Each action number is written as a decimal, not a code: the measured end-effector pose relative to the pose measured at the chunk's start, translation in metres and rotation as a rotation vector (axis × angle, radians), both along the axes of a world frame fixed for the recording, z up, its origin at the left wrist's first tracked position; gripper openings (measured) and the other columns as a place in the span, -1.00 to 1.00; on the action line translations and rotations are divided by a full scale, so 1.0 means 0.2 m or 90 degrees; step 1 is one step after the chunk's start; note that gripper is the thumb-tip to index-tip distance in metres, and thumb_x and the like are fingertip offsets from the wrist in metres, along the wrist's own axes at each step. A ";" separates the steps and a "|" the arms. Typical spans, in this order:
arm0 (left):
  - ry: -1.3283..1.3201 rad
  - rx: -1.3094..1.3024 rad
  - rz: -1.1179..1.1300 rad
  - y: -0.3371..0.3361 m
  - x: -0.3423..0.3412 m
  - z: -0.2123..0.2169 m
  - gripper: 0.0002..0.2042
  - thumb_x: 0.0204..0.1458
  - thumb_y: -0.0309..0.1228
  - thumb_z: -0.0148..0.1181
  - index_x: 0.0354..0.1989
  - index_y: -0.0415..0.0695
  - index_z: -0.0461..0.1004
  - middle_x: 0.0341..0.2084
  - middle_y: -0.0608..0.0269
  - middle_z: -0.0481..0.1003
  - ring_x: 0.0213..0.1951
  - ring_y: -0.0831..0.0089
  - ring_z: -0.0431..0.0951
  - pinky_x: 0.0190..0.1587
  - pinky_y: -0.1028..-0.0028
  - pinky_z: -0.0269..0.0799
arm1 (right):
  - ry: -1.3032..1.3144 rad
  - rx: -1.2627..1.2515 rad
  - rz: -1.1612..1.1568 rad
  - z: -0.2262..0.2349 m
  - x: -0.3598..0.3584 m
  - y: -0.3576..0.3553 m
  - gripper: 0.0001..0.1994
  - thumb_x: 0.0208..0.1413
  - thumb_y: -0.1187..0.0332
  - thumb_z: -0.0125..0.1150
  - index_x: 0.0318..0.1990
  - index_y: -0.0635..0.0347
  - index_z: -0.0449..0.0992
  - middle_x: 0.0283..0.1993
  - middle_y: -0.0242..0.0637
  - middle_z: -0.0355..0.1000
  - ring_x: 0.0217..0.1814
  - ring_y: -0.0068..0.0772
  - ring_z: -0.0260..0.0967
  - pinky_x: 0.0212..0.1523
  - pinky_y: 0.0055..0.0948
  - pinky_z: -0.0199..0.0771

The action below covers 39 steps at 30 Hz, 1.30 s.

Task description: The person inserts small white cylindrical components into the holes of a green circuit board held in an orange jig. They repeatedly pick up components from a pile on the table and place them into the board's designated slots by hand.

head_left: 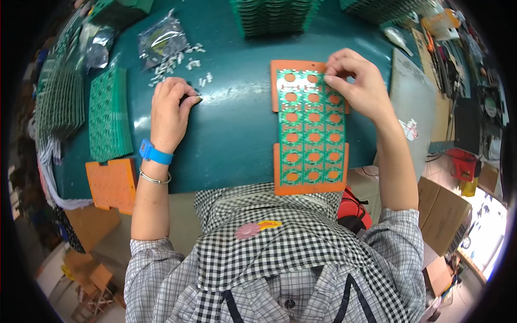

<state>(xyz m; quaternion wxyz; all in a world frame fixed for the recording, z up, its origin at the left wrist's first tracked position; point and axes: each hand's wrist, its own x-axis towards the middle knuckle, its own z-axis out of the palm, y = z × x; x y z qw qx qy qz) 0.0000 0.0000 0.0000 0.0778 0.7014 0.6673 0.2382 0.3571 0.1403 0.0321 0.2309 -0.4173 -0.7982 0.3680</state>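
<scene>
A panel of green circuit boards (302, 127) with rows of round openings lies on an orange fixture plate (311, 189), right of the middle. At its far right corner is my right hand (360, 83), thumb and forefinger closed in a pinch over the board; whatever lies between them is hidden. Out to the left, my left hand (171, 110) rests on the table with its fingertips pinched around something too small to name. Just beyond it are loose small white parts (168, 65), spilling from a clear plastic bag (161, 39).
Stacked green boards (109, 116) stand at the left, by an orange plate (112, 184) at the table edge. A tall stack of green boards (276, 16) stands at the far middle. Right of my right hand lies a grey sheet (412, 94). All this is on a dark green tabletop (231, 145).
</scene>
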 end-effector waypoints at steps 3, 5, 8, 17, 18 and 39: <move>-0.028 0.040 0.000 0.07 0.04 -0.01 -0.91 0.04 -0.62 0.27 -0.33 -0.24 0.48 -0.20 0.16 0.53 -0.15 0.30 0.50 -0.08 0.40 0.42 | -0.023 0.014 0.003 0.00 -0.04 0.03 -0.94 0.01 0.55 0.33 -0.40 0.35 0.56 -0.22 -0.34 0.46 -0.30 -0.50 0.46 -0.24 -0.50 0.51; -0.094 0.068 0.012 0.10 0.15 0.01 -0.91 0.05 -0.63 0.28 -0.33 -0.25 0.48 -0.30 0.20 0.56 -0.27 0.39 0.54 -0.20 0.46 0.45 | -0.026 0.004 0.023 0.02 0.00 0.08 -0.93 0.03 0.57 0.34 -0.39 0.33 0.54 -0.18 -0.41 0.43 -0.30 -0.65 0.35 -0.29 -0.59 0.43; -0.215 -0.030 0.053 0.10 0.24 0.08 -0.92 0.08 -0.62 0.29 -0.28 -0.27 0.53 -0.41 0.27 0.58 -0.40 0.55 0.53 -0.33 0.53 0.44 | -0.010 0.042 0.029 -0.04 0.00 0.09 -0.93 0.04 0.57 0.34 -0.40 0.32 0.54 -0.20 -0.41 0.42 -0.32 -0.61 0.37 -0.31 -0.56 0.43; -0.559 -0.097 -0.001 0.06 0.49 0.17 -0.86 0.17 -0.55 0.28 -0.12 -0.30 0.61 -0.37 0.27 0.61 -0.38 0.63 0.52 -0.31 0.62 0.44 | -0.025 0.131 0.038 -0.05 -0.04 0.08 -0.93 -0.01 0.54 0.36 -0.40 0.31 0.56 -0.25 -0.32 0.46 -0.31 -0.32 0.47 -0.27 -0.37 0.49; -0.622 -0.114 -0.010 0.06 0.52 0.17 -0.86 0.17 -0.56 0.27 -0.12 -0.30 0.61 -0.37 0.26 0.61 -0.37 0.62 0.53 -0.31 0.62 0.44 | -0.025 0.146 0.039 -0.05 -0.04 0.08 -0.92 -0.02 0.51 0.37 -0.41 0.29 0.57 -0.25 -0.29 0.47 -0.31 -0.23 0.49 -0.26 -0.30 0.50; -0.707 -0.131 -0.076 0.01 0.71 0.23 -0.66 0.15 -0.65 0.24 0.10 -0.34 0.39 -0.23 0.14 0.60 -0.22 0.52 0.61 -0.12 0.55 0.56 | 0.185 -0.018 0.177 0.15 -0.13 -0.24 -0.89 -0.06 0.53 0.42 -0.36 0.27 0.61 -0.26 -0.29 0.51 -0.21 -0.34 0.51 -0.17 -0.40 0.52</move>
